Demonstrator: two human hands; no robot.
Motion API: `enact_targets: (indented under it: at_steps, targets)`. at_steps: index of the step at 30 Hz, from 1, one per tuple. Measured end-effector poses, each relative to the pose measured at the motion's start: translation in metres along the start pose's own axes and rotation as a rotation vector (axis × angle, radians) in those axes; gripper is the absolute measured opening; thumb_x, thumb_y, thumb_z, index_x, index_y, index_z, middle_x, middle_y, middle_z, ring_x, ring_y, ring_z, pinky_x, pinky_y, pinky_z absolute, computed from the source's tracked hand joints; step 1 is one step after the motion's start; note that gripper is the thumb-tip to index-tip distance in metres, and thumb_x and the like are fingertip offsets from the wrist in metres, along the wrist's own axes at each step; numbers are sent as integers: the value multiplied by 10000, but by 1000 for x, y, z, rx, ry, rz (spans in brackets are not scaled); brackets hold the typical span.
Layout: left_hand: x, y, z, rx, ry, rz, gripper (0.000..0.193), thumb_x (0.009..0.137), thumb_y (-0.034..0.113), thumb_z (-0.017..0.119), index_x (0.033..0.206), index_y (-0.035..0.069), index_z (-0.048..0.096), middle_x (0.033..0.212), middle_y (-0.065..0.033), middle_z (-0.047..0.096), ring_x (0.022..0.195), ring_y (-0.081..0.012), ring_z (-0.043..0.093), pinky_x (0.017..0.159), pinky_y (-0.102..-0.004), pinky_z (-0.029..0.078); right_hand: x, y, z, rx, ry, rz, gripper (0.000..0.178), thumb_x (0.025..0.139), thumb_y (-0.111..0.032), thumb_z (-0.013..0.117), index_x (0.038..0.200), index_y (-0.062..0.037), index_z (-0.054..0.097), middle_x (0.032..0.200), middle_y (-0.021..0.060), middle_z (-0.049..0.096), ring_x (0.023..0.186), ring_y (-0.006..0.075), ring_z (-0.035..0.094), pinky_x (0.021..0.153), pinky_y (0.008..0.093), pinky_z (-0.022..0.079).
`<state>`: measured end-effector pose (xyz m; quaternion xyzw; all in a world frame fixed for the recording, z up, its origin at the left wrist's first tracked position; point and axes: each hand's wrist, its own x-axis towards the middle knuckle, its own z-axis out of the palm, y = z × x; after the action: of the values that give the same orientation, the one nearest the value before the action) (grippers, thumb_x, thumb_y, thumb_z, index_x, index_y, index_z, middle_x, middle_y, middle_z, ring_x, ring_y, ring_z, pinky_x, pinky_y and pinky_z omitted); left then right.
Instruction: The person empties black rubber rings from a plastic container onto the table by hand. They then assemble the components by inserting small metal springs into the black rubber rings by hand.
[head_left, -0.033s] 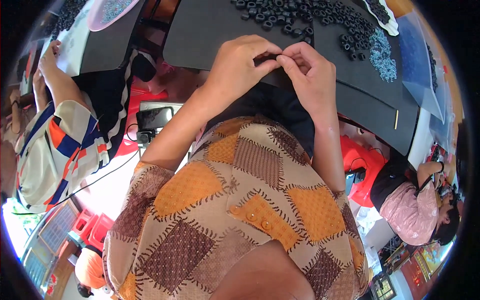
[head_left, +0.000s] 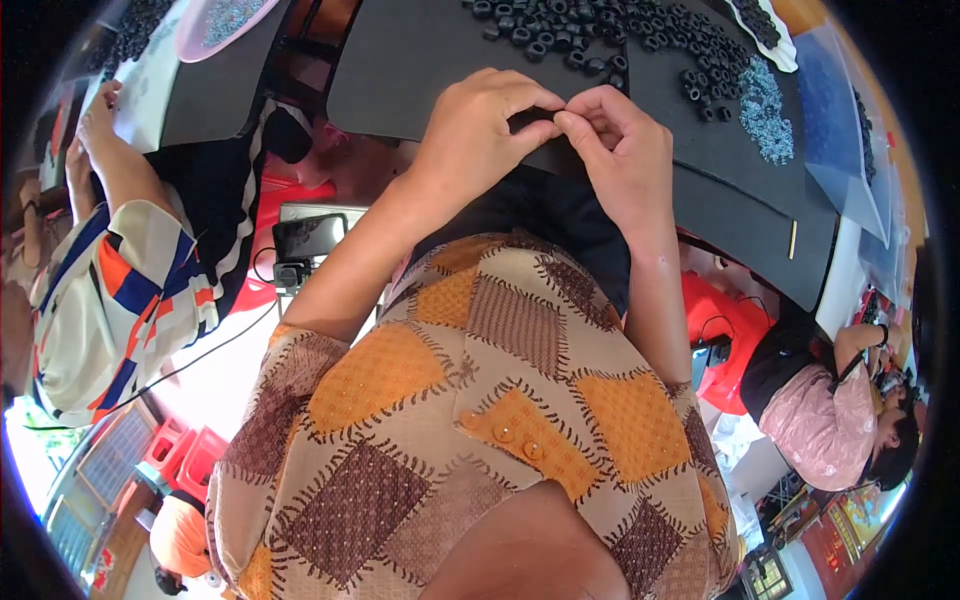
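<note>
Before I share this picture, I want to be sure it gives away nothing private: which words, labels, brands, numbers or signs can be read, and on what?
No text can be read anywhere.
Red wall panel, lower right: its markings are too small and blurred.
Dark phone-like device: no readable text.
Black rings and small blue pieces: no lettering visible.
Patchwork top: pattern only, no words.

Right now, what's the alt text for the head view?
A person's left hand and right hand meet, apparently pinching a small dark item, at the near edge of a black table. Black ring-shaped pieces lie loose beyond, with tiny blue pieces to their right; other people are on both sides.
</note>
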<state>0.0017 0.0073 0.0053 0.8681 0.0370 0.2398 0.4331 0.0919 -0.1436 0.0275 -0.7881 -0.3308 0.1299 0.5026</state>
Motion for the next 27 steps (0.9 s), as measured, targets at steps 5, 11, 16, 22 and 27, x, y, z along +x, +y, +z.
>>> enact_targets:
  at_steps: [5, 11, 16, 22, 27]
  targets:
    - [-1, 1, -1, 148, -2, 48, 213, 754, 148, 795, 931, 41, 744, 950, -95, 728, 914, -277, 664, 831, -365, 526, 15, -9, -11, -106, 79, -210, 129, 866, -111, 721, 955, -22, 689, 839, 103, 699, 733, 144, 693, 676, 272, 545]
    - [1, -6, 6, 135, 70, 113, 188, 733, 145, 797, 901, 72, 755, 888, -65, 714, 828, -266, 631, 748, -372, 521, 50, -15, 13, -248, 153, -539, 483, 961, -240, 605, 1392, -50, 496, 1387, 207, 452, 1304, 364, 440, 1085, 427, 355]
    - [-3, 0, 1, 122, 53, 77, 191, 720, 140, 798, 890, 69, 749, 879, -71, 709, 848, -273, 637, 744, -383, 523, 75, -9, 50, 248, 99, -815, 613, 991, -444, 523, 1457, -58, 423, 1490, 221, 339, 1389, 383, 334, 1132, 464, 277]
    - [-2, -4, 1, 165, -6, -84, 164, 698, 95, 785, 852, 70, 735, 870, -83, 696, 834, -306, 650, 740, -398, 531, 63, -13, 32, -16, -149, -600, 696, 1002, -530, 441, 1511, -65, 348, 1584, 242, 187, 1446, 417, 240, 1167, 487, 204]
    - [1, -1, 3, 147, 26, 102, 158, 728, 110, 776, 875, 66, 734, 877, -90, 696, 816, -314, 650, 736, -411, 531, 92, -8, 46, 474, 196, -1005, 710, 1010, -569, 392, 1491, -48, 378, 1540, 204, 292, 1401, 344, 328, 1142, 446, 252]
